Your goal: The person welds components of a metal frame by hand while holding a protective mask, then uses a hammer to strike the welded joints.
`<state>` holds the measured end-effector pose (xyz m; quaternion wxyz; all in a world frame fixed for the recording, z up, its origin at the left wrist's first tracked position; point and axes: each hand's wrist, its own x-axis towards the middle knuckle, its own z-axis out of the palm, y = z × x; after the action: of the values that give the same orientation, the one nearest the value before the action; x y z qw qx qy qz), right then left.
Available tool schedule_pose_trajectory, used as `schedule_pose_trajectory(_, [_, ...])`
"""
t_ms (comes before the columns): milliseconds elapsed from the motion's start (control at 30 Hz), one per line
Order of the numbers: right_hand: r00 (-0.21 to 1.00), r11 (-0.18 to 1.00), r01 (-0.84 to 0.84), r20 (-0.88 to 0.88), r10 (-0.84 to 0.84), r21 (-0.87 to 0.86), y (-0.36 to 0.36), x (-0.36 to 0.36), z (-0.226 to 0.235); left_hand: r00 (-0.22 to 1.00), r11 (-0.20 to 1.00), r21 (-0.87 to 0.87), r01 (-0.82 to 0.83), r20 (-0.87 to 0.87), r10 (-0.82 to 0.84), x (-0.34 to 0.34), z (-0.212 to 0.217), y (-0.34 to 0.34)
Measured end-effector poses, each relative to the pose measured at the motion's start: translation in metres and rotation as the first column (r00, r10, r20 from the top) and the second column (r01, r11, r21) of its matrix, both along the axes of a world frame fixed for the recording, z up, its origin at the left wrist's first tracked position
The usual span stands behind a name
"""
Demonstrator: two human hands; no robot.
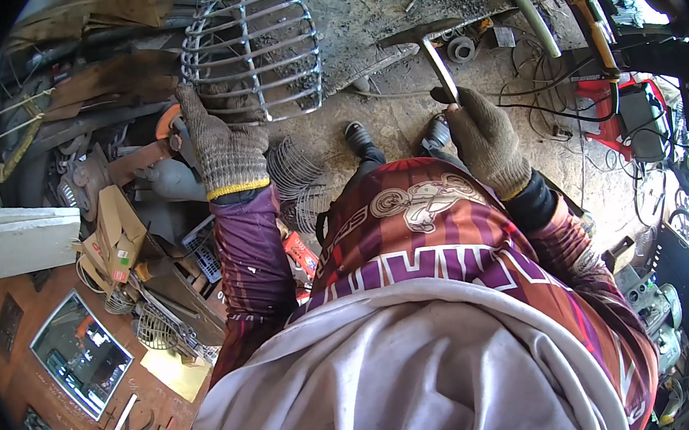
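Head view: right hand (pixel 486 137) grips the hammer (pixel 439 68) low, leaving its head free, while the left hand (pixel 226 148) (closure unclear) apparently steadies the metal cage's (pixel 249 56) near edge.

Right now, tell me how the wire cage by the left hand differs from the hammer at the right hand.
Build: the wire cage is an open, rounded framework of many bars; the hammer is one slim handle with a solid head.
Colour: the cage is silvery grey; the hammer pairs a dark head with a pale handle.
Hold: the right hand grips the hammer; the left hand is at the cage's edge, its grip unclear.
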<state>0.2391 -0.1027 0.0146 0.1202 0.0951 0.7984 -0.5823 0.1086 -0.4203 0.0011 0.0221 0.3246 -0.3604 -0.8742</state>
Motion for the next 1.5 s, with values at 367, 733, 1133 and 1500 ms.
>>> schedule_pose_trajectory(367, [0.999, 0.999, 0.041, 0.009, -0.041, -0.02, 0.005, 0.003, -0.011, 0.995, 0.997, 0.074, -0.002, -0.098, 0.01, 0.007, 0.044, 0.018])
schedule_pose_trajectory(733, [1.0, 1.0, -0.001, -0.011, 0.001, 0.027, -0.008, -0.002, 0.01, 0.997, 0.996, 0.057, -0.062, -0.045, 0.065, 0.014, 0.016, 0.017])
schedule_pose_trajectory(1133, [0.983, 0.995, -0.093, -0.156, 0.095, 0.024, -0.027, -0.006, 0.0, 0.985, 0.998, 0.035, -0.047, -0.166, 0.052, 0.025, 0.009, 0.035])
schedule_pose_trajectory(1500, [0.985, 0.996, -0.081, -0.148, 0.084, 0.031, -0.033, -0.005, -0.002, 0.963, 0.999, -0.026, 0.026, -0.266, -0.032, 0.032, 0.006, 0.04])
